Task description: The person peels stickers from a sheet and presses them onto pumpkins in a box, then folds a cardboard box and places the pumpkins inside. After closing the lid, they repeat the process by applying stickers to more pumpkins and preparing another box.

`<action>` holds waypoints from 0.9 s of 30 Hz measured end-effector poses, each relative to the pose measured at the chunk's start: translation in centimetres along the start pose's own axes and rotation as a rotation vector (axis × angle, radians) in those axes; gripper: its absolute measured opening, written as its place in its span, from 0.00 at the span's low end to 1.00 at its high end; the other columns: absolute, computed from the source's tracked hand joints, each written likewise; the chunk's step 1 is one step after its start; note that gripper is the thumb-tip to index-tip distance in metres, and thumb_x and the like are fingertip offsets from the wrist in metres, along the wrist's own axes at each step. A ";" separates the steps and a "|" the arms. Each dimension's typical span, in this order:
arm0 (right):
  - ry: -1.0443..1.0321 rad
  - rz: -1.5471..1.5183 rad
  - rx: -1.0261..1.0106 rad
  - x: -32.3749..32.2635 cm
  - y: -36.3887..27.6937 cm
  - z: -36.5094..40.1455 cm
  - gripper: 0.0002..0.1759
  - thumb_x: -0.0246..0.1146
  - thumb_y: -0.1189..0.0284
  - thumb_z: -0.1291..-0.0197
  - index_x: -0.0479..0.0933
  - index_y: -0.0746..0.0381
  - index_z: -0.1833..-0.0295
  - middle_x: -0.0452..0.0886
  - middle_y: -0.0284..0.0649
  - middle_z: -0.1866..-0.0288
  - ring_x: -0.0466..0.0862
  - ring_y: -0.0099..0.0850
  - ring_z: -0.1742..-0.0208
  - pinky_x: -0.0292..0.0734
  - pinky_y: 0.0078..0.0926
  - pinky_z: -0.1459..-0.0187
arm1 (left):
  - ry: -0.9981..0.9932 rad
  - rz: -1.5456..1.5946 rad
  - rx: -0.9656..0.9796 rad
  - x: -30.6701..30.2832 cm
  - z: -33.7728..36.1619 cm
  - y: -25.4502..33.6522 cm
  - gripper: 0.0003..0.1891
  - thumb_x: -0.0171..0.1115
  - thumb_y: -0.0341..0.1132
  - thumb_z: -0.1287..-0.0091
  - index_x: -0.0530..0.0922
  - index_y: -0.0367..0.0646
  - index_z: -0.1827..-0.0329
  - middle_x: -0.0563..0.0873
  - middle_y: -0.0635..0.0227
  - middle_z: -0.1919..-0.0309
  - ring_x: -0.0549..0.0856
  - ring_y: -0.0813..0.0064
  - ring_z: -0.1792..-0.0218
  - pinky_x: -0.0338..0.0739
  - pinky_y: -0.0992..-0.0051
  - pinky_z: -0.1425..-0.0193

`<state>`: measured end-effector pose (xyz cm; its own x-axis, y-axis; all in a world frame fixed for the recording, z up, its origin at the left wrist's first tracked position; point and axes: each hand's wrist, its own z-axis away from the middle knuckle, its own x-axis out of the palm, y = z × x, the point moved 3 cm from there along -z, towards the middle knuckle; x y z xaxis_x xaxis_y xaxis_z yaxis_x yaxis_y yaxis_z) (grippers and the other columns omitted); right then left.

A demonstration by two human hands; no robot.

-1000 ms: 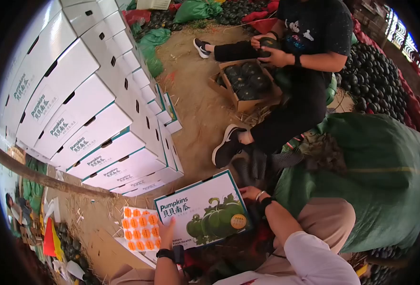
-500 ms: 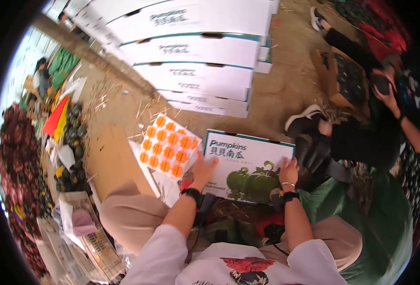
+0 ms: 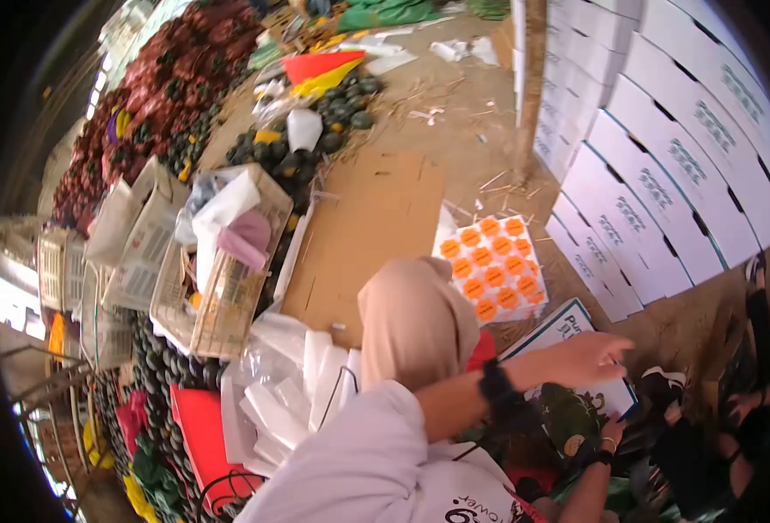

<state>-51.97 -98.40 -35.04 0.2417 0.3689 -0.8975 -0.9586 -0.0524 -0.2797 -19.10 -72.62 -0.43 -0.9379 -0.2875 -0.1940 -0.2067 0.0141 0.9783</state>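
Observation:
A white pumpkin box (image 3: 574,321) with a teal border and printed green pumpkins lies in front of me, partly hidden by my left forearm. My left hand (image 3: 590,357) is stretched across above it, fingers apart and holding nothing. At the box's near right edge, my right hand (image 3: 612,429) grips the side, its fingers partly hidden. Just beyond the box lies a stack of sheets of orange stickers (image 3: 495,268).
Printed white cartons (image 3: 655,196) are stacked at the right. A flat cardboard sheet (image 3: 363,235) lies on the ground. Crates (image 3: 228,261), loose dark green pumpkins (image 3: 341,109) and red net sacks (image 3: 154,91) are on the left. Another person's hand (image 3: 745,403) shows at far right.
My view has swung left, so the box and cartons now appear farther right. My left hand has left the box's left edge and reaches across it; my right hand stays at its side.

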 end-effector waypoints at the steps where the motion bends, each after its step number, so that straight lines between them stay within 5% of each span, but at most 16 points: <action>1: 0.047 0.080 0.002 -1.8 -1.4 1.9 0.31 0.53 0.57 0.41 0.58 0.59 0.35 0.69 0.59 0.44 0.73 0.53 0.48 0.69 0.46 0.48 | -0.030 0.133 0.125 -3.8 3.8 6.2 0.24 0.60 0.36 0.39 0.68 0.35 0.42 0.75 0.50 0.49 0.77 0.65 0.48 0.72 0.70 0.46; 3: 0.142 0.239 0.013 -4.9 -4.2 6.5 0.33 0.56 0.56 0.44 0.58 0.60 0.35 0.71 0.57 0.46 0.73 0.51 0.47 0.69 0.47 0.47 | 0.384 0.078 0.378 -10.9 11.8 10.0 0.16 0.59 0.30 0.39 0.73 0.39 0.47 0.81 0.59 0.57 0.79 0.68 0.53 0.74 0.72 0.50; 5: 0.294 0.223 -0.151 -5.7 -6.6 8.1 0.31 0.58 0.61 0.46 0.62 0.62 0.38 0.73 0.55 0.48 0.75 0.47 0.48 0.69 0.45 0.48 | 0.812 0.234 0.196 -19.1 19.6 7.2 0.11 0.55 0.32 0.36 0.74 0.38 0.52 0.82 0.62 0.64 0.81 0.71 0.60 0.75 0.75 0.54; 7: 0.467 0.191 -0.401 -5.2 -7.6 8.7 0.28 0.59 0.65 0.47 0.65 0.63 0.41 0.75 0.54 0.50 0.77 0.45 0.50 0.70 0.44 0.49 | 1.167 0.259 0.005 -25.3 25.2 -1.3 0.10 0.51 0.31 0.34 0.77 0.37 0.57 0.81 0.71 0.73 0.79 0.80 0.72 0.74 0.80 0.68; 8: 0.348 0.122 -0.399 -4.6 -7.6 8.6 0.26 0.59 0.66 0.47 0.67 0.63 0.42 0.76 0.53 0.51 0.77 0.45 0.51 0.71 0.42 0.50 | 1.217 0.034 -0.317 -27.1 29.1 -8.2 0.11 0.54 0.34 0.37 0.79 0.37 0.59 0.83 0.65 0.73 0.81 0.74 0.71 0.75 0.75 0.68; 10: 0.109 -0.013 -0.377 -3.8 -9.2 10.6 0.23 0.58 0.69 0.48 0.70 0.65 0.45 0.77 0.51 0.53 0.79 0.44 0.54 0.72 0.39 0.51 | 0.910 -0.586 -0.986 -26.5 35.6 -20.8 0.13 0.55 0.38 0.44 0.80 0.40 0.62 0.83 0.50 0.65 0.82 0.53 0.63 0.76 0.64 0.59; 12: 0.087 -0.035 -0.415 -2.8 -9.0 13.4 0.21 0.59 0.69 0.50 0.72 0.65 0.48 0.79 0.49 0.57 0.80 0.42 0.57 0.73 0.35 0.53 | 0.558 -0.840 -0.983 -21.7 40.8 -32.9 0.12 0.53 0.34 0.45 0.80 0.40 0.62 0.82 0.51 0.60 0.79 0.54 0.54 0.72 0.61 0.47; 14: 0.066 -0.044 -0.444 -2.1 -8.6 15.0 0.20 0.59 0.69 0.51 0.73 0.66 0.51 0.80 0.48 0.60 0.81 0.40 0.58 0.74 0.33 0.54 | 0.344 -0.936 -1.214 -18.2 43.2 -33.6 0.11 0.54 0.33 0.46 0.80 0.40 0.62 0.81 0.55 0.59 0.77 0.55 0.50 0.69 0.63 0.43; 15: 0.052 -0.040 -0.455 -1.8 -7.9 15.4 0.20 0.59 0.68 0.51 0.74 0.66 0.51 0.80 0.49 0.59 0.81 0.40 0.59 0.74 0.33 0.54 | 0.644 -1.168 -1.014 -16.4 45.9 -36.8 0.11 0.56 0.32 0.46 0.79 0.40 0.61 0.80 0.59 0.58 0.75 0.57 0.49 0.68 0.63 0.43; 17: 0.036 -0.050 -0.453 -1.8 -7.9 16.1 0.20 0.60 0.68 0.51 0.75 0.66 0.53 0.80 0.49 0.59 0.81 0.40 0.59 0.74 0.33 0.54 | 0.742 -1.411 -0.987 -15.1 45.3 -34.2 0.12 0.58 0.33 0.46 0.79 0.41 0.59 0.79 0.62 0.56 0.74 0.59 0.49 0.70 0.64 0.45; 23: 0.040 0.006 -0.449 -2.8 -8.1 17.0 0.15 0.60 0.67 0.51 0.78 0.66 0.59 0.81 0.49 0.63 0.81 0.40 0.59 0.74 0.33 0.56 | -0.048 -1.122 -1.096 -18.5 42.7 -27.8 0.13 0.64 0.40 0.50 0.80 0.45 0.62 0.80 0.62 0.58 0.76 0.62 0.51 0.70 0.63 0.49; 27: 0.065 0.061 -0.513 -3.6 -9.0 16.6 0.15 0.59 0.66 0.49 0.77 0.65 0.60 0.81 0.48 0.65 0.81 0.42 0.61 0.74 0.35 0.58 | 0.032 -1.272 -0.751 -20.4 43.3 -25.2 0.10 0.61 0.40 0.50 0.80 0.49 0.67 0.82 0.62 0.64 0.79 0.62 0.56 0.69 0.62 0.49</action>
<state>-46.73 -83.79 -23.65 0.2116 0.2937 -0.9322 -0.7785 -0.5261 -0.3424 -6.81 -25.63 -24.28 -0.2324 0.2532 -0.9391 -0.6680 -0.7433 -0.0351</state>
